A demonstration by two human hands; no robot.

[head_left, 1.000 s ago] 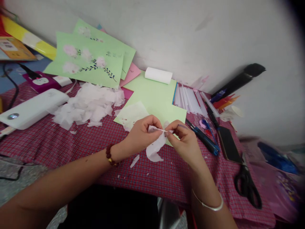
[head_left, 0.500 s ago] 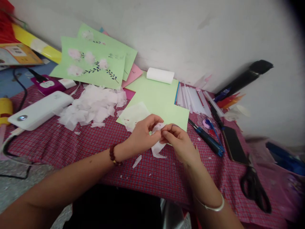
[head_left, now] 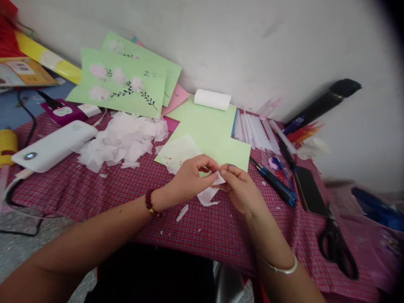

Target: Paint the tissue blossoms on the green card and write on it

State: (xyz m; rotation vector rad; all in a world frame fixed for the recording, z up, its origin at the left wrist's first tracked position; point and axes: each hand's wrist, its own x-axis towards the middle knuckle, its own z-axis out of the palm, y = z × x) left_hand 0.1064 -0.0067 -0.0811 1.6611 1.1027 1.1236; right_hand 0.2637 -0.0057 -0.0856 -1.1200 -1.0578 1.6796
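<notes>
Here, paper scraps (head_left: 121, 136) litter a checked tablecloth (head_left: 104, 191) beside a pale wall (head_left: 246, 50).

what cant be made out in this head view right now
- Held paper: full shape, head view, partly hidden by the fingers of the left hand and right hand.
- Writing on the front flowered card: head view, too small and blurred to read.
- White device: its display, head view, too small and blurred.
- Orange box: head view, cut off by the left edge.
</notes>
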